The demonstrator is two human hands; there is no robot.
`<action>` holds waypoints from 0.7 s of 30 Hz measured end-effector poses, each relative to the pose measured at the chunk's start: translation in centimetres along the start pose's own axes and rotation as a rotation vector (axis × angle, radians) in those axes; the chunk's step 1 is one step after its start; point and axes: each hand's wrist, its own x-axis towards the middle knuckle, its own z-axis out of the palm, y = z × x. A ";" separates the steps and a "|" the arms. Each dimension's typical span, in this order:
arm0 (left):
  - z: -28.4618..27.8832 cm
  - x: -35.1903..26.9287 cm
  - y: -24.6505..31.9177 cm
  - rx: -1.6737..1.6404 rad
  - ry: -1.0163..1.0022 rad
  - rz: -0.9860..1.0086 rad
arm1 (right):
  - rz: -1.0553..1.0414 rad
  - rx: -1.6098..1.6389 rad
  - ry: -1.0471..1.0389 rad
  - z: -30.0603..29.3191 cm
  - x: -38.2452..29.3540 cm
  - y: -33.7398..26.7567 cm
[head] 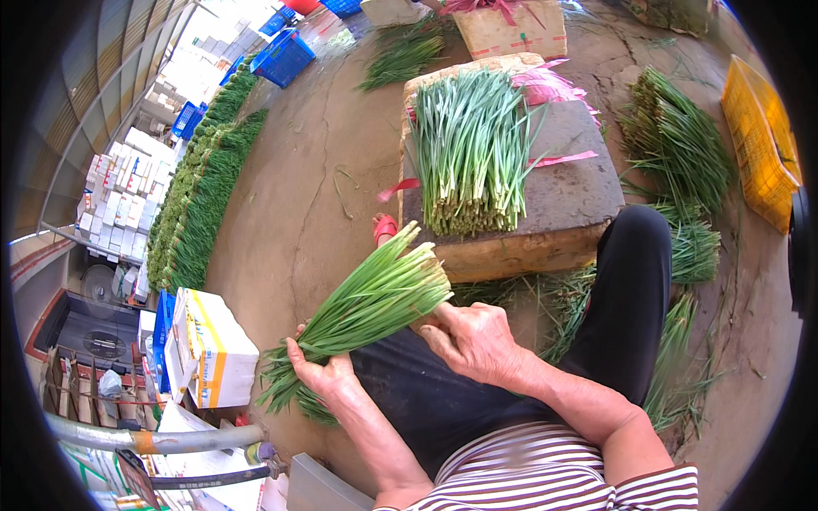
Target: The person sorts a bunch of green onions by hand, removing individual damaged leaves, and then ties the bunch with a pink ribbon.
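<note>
A bunch of long green leafy stalks, like garlic chives (pixel 370 294), lies across my lap area, its pale cut ends towards the right. My left hand (pixel 323 370) is closed round its leafy lower part. At the cut ends, my right hand (pixel 476 342) has its index finger extended to the bunch, the other fingers curled; whether it grips a stalk is hidden. Before me, a thick pile of similar stalks (pixel 473 153) lies on a dark-topped block (pixel 569 166), with cut ends facing me. Pink ribbon strips (pixel 553 83) lie beside and under that pile.
More green bundles lie on the floor at right (pixel 677 140). A yellow crate (pixel 760 140) stands beyond them. At left are a taped white foam box (pixel 220 351), long rows of bundles (pixel 211 217) and a blue basket (pixel 283 57). A metal pipe (pixel 160 439) crosses the lower left.
</note>
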 end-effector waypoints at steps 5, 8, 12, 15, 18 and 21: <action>0.1 -0.7 -2.3 0.080 -0.039 -0.034 | 0.130 -0.088 0.033 0.0 0.1 0.4; 0.0 -0.4 -2.8 0.018 -0.042 -0.084 | 0.135 -0.110 0.095 0.1 0.1 1.5; -0.2 -0.3 -3.0 0.040 -0.063 -0.071 | -0.141 -0.084 0.155 -0.8 0.0 0.9; -0.7 0.1 -2.5 0.042 -0.149 -0.155 | -0.299 -0.061 0.197 -0.3 -0.5 0.1; -0.6 -0.3 -2.1 0.042 -0.191 -0.187 | -0.408 -0.041 0.153 0.4 -1.1 -0.8; -0.8 0.0 -2.0 -0.003 -0.175 -0.182 | -0.491 -0.022 0.038 1.0 -2.0 -1.3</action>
